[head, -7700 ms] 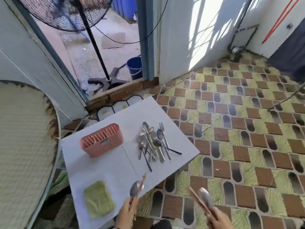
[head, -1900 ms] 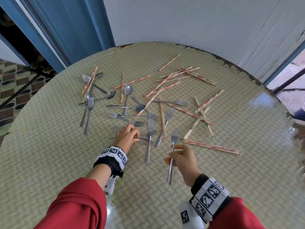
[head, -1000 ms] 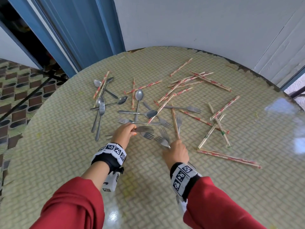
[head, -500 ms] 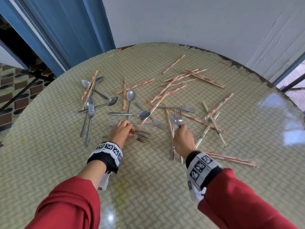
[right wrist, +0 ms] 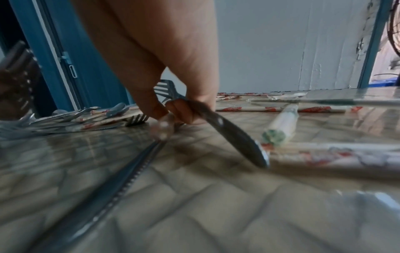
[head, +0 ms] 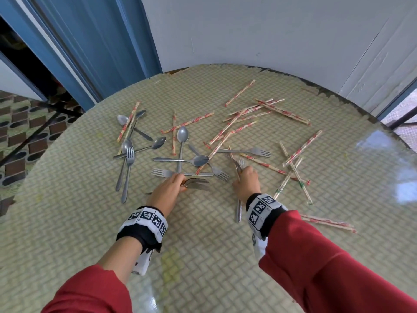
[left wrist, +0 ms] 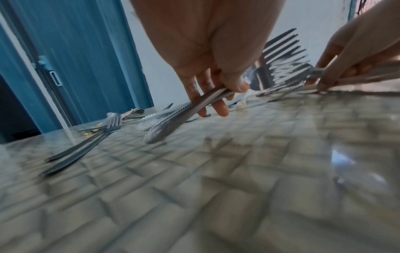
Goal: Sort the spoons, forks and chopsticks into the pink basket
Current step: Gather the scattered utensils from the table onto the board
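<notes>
Steel forks point(head: 195, 184) fill the left hand point(head: 168, 190); the right hand point(head: 247, 182) grips more forks point(head: 238, 206). Spoons point(head: 182, 143) and chopsticks point(head: 283, 112) litter the tabletop point(head: 203, 256) toward its far edge. No pink basket is visible, so most sorting seems left.

The head view looked steeply down on the surface point(head: 203, 256) from above both hands. Each wrist view sat low, just above it, facing forward past its fingers; both shared the blue door point(left wrist: 86, 59).
</notes>
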Action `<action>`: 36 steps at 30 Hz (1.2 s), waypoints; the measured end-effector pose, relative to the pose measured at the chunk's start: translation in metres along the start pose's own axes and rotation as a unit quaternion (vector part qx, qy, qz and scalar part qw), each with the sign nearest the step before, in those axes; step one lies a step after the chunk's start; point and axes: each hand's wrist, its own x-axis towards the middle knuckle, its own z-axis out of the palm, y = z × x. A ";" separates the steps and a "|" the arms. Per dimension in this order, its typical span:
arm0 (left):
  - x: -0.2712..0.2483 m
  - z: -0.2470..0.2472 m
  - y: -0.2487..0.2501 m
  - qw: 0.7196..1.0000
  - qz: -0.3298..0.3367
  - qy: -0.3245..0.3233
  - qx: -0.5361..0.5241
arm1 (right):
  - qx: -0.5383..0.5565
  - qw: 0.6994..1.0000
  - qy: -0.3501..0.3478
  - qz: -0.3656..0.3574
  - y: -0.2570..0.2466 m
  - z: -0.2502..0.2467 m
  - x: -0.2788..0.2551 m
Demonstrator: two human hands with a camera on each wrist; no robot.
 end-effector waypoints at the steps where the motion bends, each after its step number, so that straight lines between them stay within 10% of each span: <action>1: -0.002 -0.003 0.004 1.000 -0.012 0.009 -0.024 | 0.005 1.000 -0.008 -0.005 0.001 -0.001 -0.002; 16: -0.054 0.001 0.095 0.949 -0.066 0.124 -0.282 | 0.179 0.975 -0.126 0.037 0.056 -0.068 -0.112; 27: -0.146 0.037 0.254 0.897 -0.036 0.013 -0.441 | 0.303 0.950 0.061 -0.050 0.204 -0.146 -0.247; 36: -0.236 0.125 0.459 0.836 0.029 -0.128 -0.533 | 0.414 0.890 0.181 0.059 0.408 -0.214 -0.379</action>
